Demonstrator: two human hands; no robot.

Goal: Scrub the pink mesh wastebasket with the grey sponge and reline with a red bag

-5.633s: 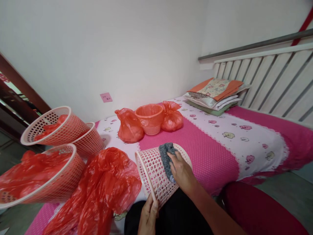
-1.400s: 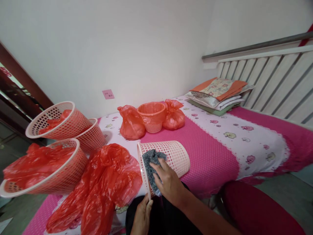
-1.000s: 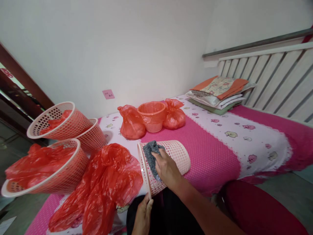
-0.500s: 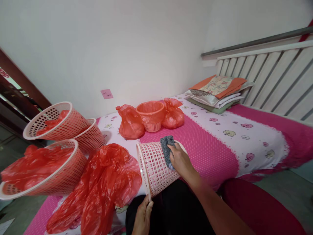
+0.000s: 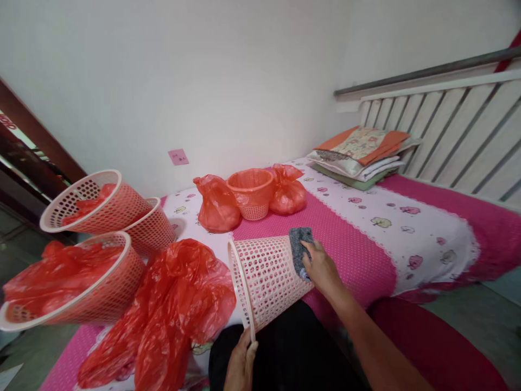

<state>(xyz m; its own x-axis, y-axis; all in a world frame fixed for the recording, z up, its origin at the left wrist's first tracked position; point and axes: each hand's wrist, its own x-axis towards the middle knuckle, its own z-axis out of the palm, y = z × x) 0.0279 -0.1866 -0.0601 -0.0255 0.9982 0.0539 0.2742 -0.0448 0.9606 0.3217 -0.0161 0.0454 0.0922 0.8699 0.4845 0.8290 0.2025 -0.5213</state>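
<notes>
A pale pink perforated plastic basket (image 5: 266, 271) lies on its side over my lap and the bed edge, its mouth facing left. My left hand (image 5: 243, 358) grips the basket's rim at the bottom, thumb on one side and fingers on the other. In my right hand (image 5: 321, 266) is a grey cloth (image 5: 300, 247), pressed flat against the outer side of the basket close to its base. Left of the basket, a crumpled red plastic bag (image 5: 179, 293) lies spread on the bed.
Several pink baskets (image 5: 136, 203) with red bags stand at the left. A lined basket (image 5: 253, 209) sits between two red bags (image 5: 217, 209) by the wall. Folded bedding (image 5: 362, 152) lies back right near a white railing (image 5: 459, 119). A dark red stool (image 5: 431, 342) stands right.
My right hand has slid the grey cloth rightward along the basket's side, from its middle toward the base. My left hand stays on the rim, with the basket barely shifted.
</notes>
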